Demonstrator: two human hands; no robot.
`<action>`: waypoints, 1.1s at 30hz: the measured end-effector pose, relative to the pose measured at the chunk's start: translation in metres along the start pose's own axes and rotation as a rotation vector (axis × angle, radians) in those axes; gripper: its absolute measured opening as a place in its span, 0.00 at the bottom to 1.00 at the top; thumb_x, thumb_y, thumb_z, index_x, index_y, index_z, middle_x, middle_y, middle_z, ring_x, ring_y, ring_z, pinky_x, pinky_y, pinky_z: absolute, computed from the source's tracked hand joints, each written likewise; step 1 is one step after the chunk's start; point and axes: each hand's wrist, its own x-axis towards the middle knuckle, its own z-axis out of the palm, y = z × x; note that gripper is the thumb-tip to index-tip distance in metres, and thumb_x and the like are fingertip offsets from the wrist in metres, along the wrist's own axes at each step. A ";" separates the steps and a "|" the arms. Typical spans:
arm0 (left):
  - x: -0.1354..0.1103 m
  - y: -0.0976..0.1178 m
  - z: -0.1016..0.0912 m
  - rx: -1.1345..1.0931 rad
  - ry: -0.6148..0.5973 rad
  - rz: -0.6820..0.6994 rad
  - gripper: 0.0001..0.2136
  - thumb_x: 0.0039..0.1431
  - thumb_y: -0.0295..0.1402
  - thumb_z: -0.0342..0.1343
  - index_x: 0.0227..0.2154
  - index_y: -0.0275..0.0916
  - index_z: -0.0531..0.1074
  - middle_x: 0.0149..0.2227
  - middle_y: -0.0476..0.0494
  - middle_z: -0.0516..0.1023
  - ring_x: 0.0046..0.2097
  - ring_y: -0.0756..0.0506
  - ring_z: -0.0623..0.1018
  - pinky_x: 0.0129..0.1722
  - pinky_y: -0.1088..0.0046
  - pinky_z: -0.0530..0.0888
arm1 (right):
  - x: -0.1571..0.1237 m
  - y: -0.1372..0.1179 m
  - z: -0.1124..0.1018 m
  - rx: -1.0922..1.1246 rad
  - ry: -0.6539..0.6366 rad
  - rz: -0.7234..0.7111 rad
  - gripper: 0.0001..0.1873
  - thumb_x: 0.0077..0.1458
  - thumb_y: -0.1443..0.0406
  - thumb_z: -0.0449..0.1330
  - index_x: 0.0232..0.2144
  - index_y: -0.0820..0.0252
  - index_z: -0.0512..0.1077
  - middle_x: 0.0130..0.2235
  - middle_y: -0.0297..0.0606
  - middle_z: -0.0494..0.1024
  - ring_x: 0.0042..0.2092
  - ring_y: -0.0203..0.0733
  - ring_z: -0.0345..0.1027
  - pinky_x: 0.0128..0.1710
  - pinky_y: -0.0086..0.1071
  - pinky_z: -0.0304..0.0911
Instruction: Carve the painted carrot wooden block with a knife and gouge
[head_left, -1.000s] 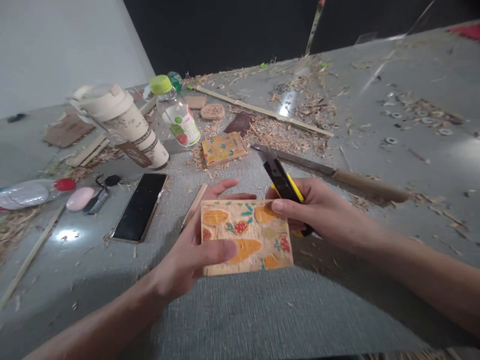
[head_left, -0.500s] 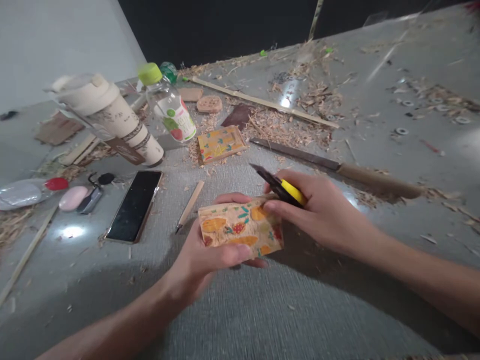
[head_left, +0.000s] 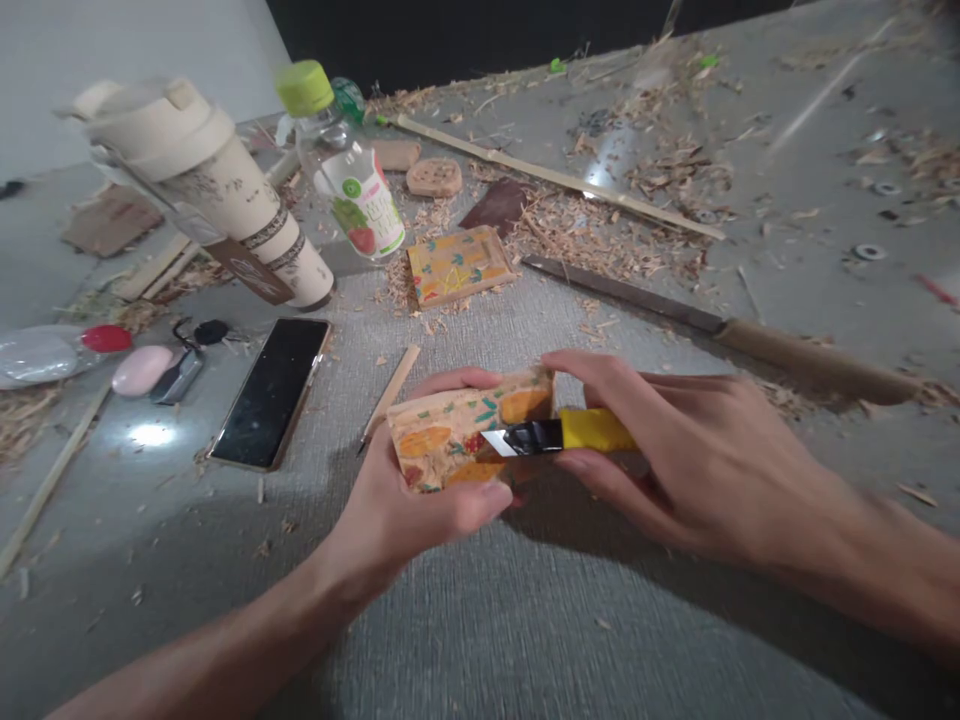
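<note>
My left hand (head_left: 420,500) grips a small wooden block (head_left: 427,443) covered with a fruit pattern, thumb along its near edge and fingers behind. In my right hand (head_left: 675,450) is a yellow and black utility knife (head_left: 596,430), its blade out and pointing left over the block's patterned face. Whether the blade touches the wood I cannot tell. The right forefinger reaches to the block's far right corner. Just beyond the left hand lies a pencil (head_left: 394,388), partly hidden by it. A second patterned wooden piece (head_left: 461,268) lies flat farther back.
A phone (head_left: 271,392) lies to the left, with a travel cup (head_left: 217,190) and a plastic bottle (head_left: 356,190) behind it. A long flat file (head_left: 630,292) with a wooden handle lies at the right. Wood shavings (head_left: 585,240) are scattered over the table.
My right hand has turned the knife from pointing up and away to pointing left, bringing the blade over the block. The left hand keeps its hold. The view has shifted slightly.
</note>
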 end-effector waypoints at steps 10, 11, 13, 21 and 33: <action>-0.002 0.000 0.002 -0.020 -0.006 -0.018 0.25 0.52 0.28 0.75 0.53 0.46 0.77 0.50 0.45 0.84 0.44 0.41 0.86 0.39 0.64 0.89 | -0.001 -0.001 -0.004 -0.011 -0.032 0.018 0.24 0.74 0.52 0.50 0.62 0.62 0.65 0.33 0.41 0.84 0.25 0.50 0.76 0.25 0.38 0.51; -0.002 0.000 0.003 -0.022 -0.007 -0.019 0.25 0.52 0.28 0.76 0.53 0.46 0.77 0.49 0.45 0.84 0.44 0.41 0.86 0.39 0.64 0.89 | -0.001 -0.002 -0.005 -0.010 -0.033 0.017 0.24 0.74 0.52 0.49 0.62 0.62 0.66 0.33 0.41 0.84 0.25 0.50 0.76 0.25 0.38 0.51; -0.002 0.000 0.003 -0.028 -0.010 -0.018 0.25 0.52 0.28 0.76 0.52 0.46 0.77 0.49 0.46 0.84 0.44 0.41 0.86 0.38 0.65 0.89 | -0.001 -0.002 -0.006 -0.010 -0.036 0.013 0.24 0.74 0.52 0.49 0.61 0.62 0.66 0.33 0.41 0.84 0.26 0.51 0.77 0.25 0.38 0.51; -0.004 -0.002 0.001 -0.024 -0.028 -0.039 0.26 0.54 0.28 0.75 0.54 0.46 0.76 0.50 0.45 0.84 0.45 0.40 0.86 0.40 0.63 0.89 | -0.002 0.000 -0.007 -0.018 -0.045 -0.001 0.24 0.74 0.51 0.49 0.60 0.61 0.66 0.33 0.42 0.84 0.26 0.52 0.76 0.25 0.39 0.51; -0.003 -0.002 0.001 -0.015 -0.009 -0.043 0.26 0.53 0.28 0.76 0.54 0.44 0.76 0.50 0.42 0.85 0.44 0.40 0.87 0.38 0.63 0.89 | -0.002 0.000 -0.006 0.007 -0.028 -0.004 0.23 0.75 0.51 0.50 0.59 0.61 0.66 0.32 0.40 0.84 0.24 0.48 0.75 0.24 0.37 0.48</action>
